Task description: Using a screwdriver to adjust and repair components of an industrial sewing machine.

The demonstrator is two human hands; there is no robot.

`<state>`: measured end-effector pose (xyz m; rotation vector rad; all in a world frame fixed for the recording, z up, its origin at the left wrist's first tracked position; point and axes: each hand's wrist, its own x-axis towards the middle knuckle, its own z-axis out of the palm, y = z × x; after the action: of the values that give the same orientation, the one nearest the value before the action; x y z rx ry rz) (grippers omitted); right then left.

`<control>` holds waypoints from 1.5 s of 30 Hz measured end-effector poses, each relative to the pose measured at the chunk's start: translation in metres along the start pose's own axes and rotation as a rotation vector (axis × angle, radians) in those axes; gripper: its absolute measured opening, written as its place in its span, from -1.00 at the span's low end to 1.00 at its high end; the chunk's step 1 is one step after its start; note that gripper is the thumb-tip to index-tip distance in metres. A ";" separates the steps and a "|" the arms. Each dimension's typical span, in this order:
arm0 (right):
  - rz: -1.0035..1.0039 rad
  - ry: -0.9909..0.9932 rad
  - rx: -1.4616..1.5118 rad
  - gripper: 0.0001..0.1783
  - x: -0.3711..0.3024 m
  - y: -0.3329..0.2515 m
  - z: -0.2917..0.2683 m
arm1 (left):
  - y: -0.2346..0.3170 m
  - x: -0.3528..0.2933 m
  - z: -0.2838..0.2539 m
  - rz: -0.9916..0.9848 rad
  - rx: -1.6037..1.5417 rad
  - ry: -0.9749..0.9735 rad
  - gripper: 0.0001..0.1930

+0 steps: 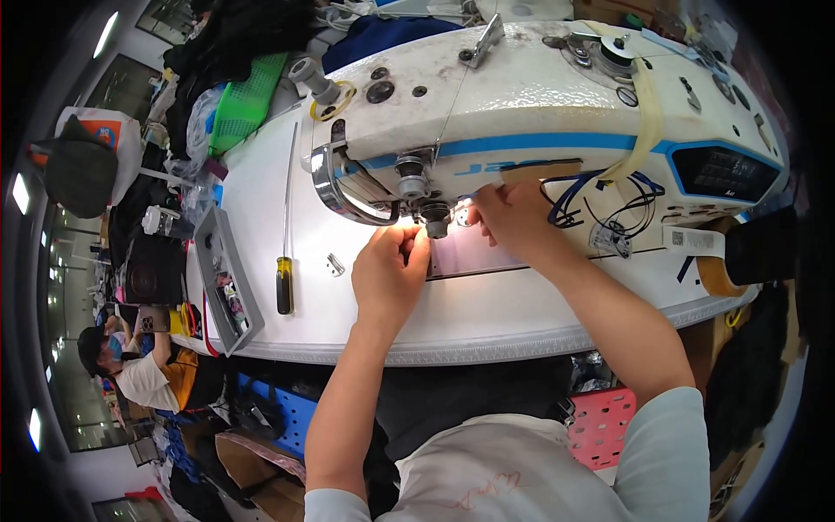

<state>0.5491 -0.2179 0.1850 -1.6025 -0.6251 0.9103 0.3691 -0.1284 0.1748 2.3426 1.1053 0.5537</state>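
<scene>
A white sewing machine (557,104) with a blue stripe stands across the table, its lamp lighting the needle area. My left hand (389,274) is at the left of the needle area, thumb and fingers pinched together. On the other side, my right hand (519,224) reaches in under the machine's arm with its fingers curled. Whatever either hand pinches is too small or hidden to make out. Between the hands hangs a dark round knob (436,217) below the machine head. A small metal part (335,264) lies on the table left of my left hand.
A screwdriver (284,285) with a yellow and black handle lies at the left, beside a grey tray (228,296) of small items. Dark cables (609,204) loop at the machine's right. A green basket (248,103) stands back left; another person (143,374) sits further left.
</scene>
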 end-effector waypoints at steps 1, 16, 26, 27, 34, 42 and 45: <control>0.000 -0.003 -0.004 -0.55 0.001 0.003 0.000 | 0.003 0.000 -0.001 -0.003 -0.002 0.002 -0.86; 0.014 -0.040 0.002 -0.60 0.004 0.005 0.001 | 0.007 0.001 -0.001 -0.011 0.006 -0.006 -0.87; -0.013 -0.030 0.185 -0.59 0.004 0.007 -0.001 | 0.001 -0.004 -0.002 0.005 -0.059 0.003 -0.89; 0.011 0.014 0.202 -0.58 0.004 0.006 -0.001 | -0.001 -0.005 -0.001 -0.011 -0.116 0.004 -0.90; 0.022 0.001 0.021 -0.58 0.011 0.015 0.003 | 0.010 -0.067 -0.030 0.075 -0.193 0.012 -0.92; -0.478 0.144 -0.020 -0.83 -0.008 0.043 -0.011 | -0.036 -0.168 -0.061 0.305 -0.055 0.126 -0.65; -0.492 0.220 -0.468 -0.75 -0.018 0.036 -0.013 | -0.073 -0.155 -0.094 0.179 0.063 0.370 -0.76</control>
<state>0.5468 -0.2474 0.1551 -1.8054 -1.0688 0.2250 0.1822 -0.1871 0.1839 2.4715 1.0838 1.0661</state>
